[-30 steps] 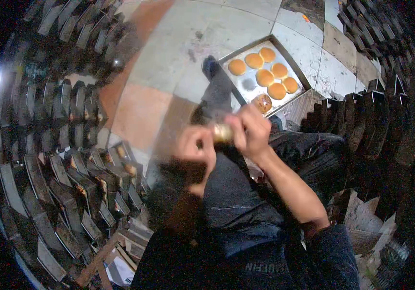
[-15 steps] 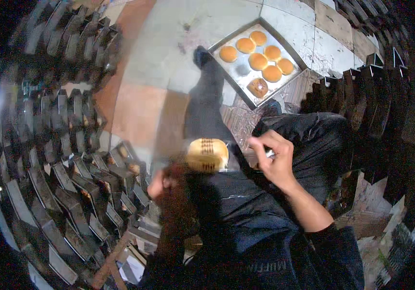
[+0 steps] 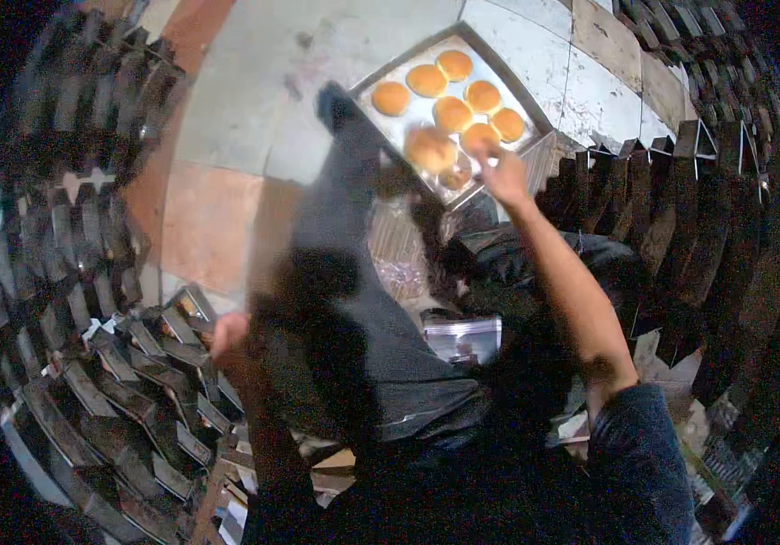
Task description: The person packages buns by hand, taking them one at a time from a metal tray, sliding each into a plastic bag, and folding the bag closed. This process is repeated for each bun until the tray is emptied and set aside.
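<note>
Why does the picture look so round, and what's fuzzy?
Head view: probably a wide lens, with black corners and curving stacks; head view too: right hand, left hand and one big bun smeared, like motion blur, while the tray looks clearer.

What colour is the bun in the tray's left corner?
The bun is golden orange, best seen in the head view.
</note>
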Tool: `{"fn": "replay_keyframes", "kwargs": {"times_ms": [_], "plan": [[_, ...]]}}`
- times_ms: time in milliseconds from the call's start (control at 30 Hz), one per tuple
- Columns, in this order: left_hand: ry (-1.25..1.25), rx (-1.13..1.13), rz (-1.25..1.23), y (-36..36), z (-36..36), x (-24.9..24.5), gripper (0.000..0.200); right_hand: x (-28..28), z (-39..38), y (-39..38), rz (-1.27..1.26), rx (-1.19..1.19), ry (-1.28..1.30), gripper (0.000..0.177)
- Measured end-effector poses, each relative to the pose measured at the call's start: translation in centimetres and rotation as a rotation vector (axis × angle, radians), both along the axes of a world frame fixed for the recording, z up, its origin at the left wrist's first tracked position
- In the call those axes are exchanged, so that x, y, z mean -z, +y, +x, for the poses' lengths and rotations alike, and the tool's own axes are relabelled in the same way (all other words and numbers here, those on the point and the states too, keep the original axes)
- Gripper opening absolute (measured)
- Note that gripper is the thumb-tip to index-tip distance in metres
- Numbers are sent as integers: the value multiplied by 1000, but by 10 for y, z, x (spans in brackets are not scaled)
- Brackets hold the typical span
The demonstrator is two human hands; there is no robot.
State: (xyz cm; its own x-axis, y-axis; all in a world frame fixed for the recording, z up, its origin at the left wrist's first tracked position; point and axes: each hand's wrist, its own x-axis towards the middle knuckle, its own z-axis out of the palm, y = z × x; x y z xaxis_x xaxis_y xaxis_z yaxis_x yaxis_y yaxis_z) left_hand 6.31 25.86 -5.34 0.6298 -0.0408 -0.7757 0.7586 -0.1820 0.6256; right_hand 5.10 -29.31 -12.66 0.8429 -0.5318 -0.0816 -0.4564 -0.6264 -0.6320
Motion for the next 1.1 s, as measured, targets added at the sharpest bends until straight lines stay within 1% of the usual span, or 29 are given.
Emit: {"fn": "replay_keyframes", "kwargs": {"times_ms": [33,67,100,167,200,267,300,333,367,400,433,467,500,533,567,600,633,667,700,733,767,800,867,900,933,1000,1033,1067,1100], "plan": [[-513,274,462,-5,-18,8,13,63,-8,-42,-216,37,171,60],[-1029,553,922,-11,-30,12,11,90,-30,-63,-192,-39,359,63],[-1019,549,923,-20,-38,13,11,116,-51,-84,-167,-115,540,67],[-773,-73,660,-38,-46,3,13,270,-121,-126,195,-179,541,43],[-770,-78,661,-40,-44,-3,13,411,-177,-152,378,122,617,39],[-434,50,642,-47,-39,-16,15,233,-143,-48,-210,274,849,41],[-443,42,639,-62,-36,-20,15,237,-126,-58,-125,203,885,39],[-458,-92,526,-82,-37,-25,15,241,-118,-66,-35,134,928,37],[-474,-217,410,-95,-35,-29,15,224,-112,-62,-32,143,924,37],[-483,-206,407,-99,-35,-27,15,189,-99,-49,-83,59,790,32],[-679,25,470,-101,-36,-24,15,151,-86,-33,-134,-21,653,27],[-884,257,524,-106,-32,-25,16,127,-76,-22,-210,-188,625,23],[-846,214,431,-126,-28,-38,26,99,-63,-12,-293,-352,589,19],[-807,171,336,-154,-25,-55,36,39,-53,9,-172,-414,484,16],[-999,314,303,-177,-23,-66,54,-14,-44,24,-197,-645,539,24],[-1187,453,270,-204,-19,-83,72,-52,-50,38,-42,-716,337,34],[-1196,467,129,-237,-18,-102,86,-82,-58,43,32,-871,181,45],[-1196,484,-11,-265,-13,-125,99,-152,-61,57,122,-884,58,54],[-1262,722,141,-274,-5,-136,99,-190,-70,66,233,-808,-226,47],[-1313,958,302,-280,-2,-144,98,-220,-83,68,223,-807,-235,47],[-1276,1106,314,-278,1,-138,80,-244,-95,67,311,-556,-360,44],[-1268,1117,175,-275,6,-132,49,-257,-103,62,394,-302,-485,42],[-908,709,-395,-279,5,-126,22,-263,-117,49,317,-57,-613,32],[-814,475,-530,-279,-4,-127,15,-253,-119,47,379,43,-633,18],[-820,477,-531,-283,-9,-126,15,-247,-117,52,377,42,-638,18],[-437,-21,-580,-287,-12,-117,11,-238,-104,71,440,85,-704,11],[-570,-15,-601,-278,-7,-86,15,-238,-95,78,394,8,-707,12],[-562,-38,-595,-266,-3,-67,15,-234,-84,82,292,-137,-758,13],[-616,-128,-483,-249,2,-49,14,-229,-67,87,342,-217,-808,12]]}}
